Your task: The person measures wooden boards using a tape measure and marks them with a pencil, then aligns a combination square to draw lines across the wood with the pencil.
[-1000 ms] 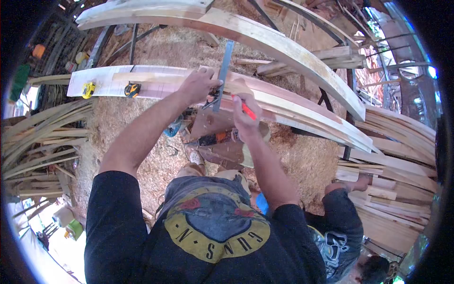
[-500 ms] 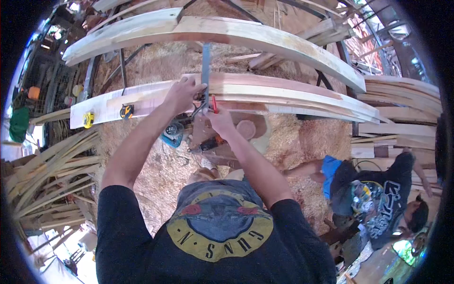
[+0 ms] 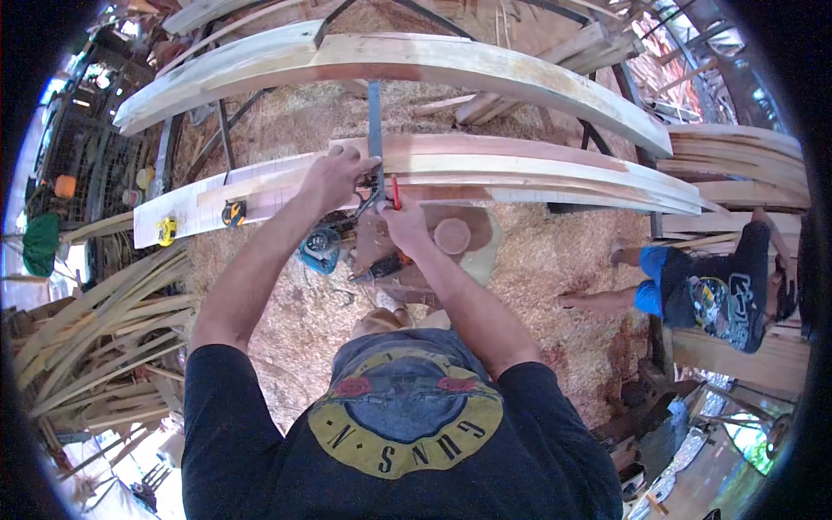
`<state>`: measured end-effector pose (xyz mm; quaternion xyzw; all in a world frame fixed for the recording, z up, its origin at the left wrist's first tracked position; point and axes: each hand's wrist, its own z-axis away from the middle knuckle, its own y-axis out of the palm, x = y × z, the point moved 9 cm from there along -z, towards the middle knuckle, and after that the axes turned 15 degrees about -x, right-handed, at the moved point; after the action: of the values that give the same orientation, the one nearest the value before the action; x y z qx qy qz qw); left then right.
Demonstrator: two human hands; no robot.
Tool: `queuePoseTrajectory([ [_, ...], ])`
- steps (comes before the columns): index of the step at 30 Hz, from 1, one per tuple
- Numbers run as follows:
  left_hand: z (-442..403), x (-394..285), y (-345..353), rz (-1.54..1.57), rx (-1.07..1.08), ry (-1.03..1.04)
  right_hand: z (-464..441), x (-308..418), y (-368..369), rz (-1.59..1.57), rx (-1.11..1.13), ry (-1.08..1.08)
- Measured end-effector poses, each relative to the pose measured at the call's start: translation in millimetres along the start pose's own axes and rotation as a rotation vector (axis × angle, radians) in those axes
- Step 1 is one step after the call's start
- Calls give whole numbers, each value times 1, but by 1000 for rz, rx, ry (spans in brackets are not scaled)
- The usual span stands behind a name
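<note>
My left hand (image 3: 334,179) is closed around the head of a combination square at the near edge of light wooden boards (image 3: 503,169). The metal blade of the square (image 3: 374,121) lies across the boards and sticks out past their far edge. Just right of it, my right hand (image 3: 405,224) grips a red pencil (image 3: 395,191), held upright beside the blade. The pencil's tip is too small to make out. Left along the boards sit a black and orange tape measure (image 3: 233,213) and a yellow tape measure (image 3: 167,230).
Below the boards lie a blue power tool (image 3: 320,250) and a drill (image 3: 383,266), on or beside a brown surface. A long beam (image 3: 485,69) runs beyond. Wood strips (image 3: 104,321) are piled left. Another person (image 3: 706,290) stands at right by stacked planks (image 3: 737,156). Shavings cover the floor.
The other person at right has moved away from me, toward the stacked planks, and stands more upright. My hands, the square and the pencil keep nearly the same position; the view has shifted slightly.
</note>
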<state>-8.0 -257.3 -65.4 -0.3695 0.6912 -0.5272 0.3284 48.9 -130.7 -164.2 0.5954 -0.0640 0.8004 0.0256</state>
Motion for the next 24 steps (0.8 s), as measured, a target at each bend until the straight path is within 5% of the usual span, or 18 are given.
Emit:
queuePoseTrajectory([
  [24, -1, 0, -3, 29, -38, -6, -5, -15, 5, -90, 5, 22],
])
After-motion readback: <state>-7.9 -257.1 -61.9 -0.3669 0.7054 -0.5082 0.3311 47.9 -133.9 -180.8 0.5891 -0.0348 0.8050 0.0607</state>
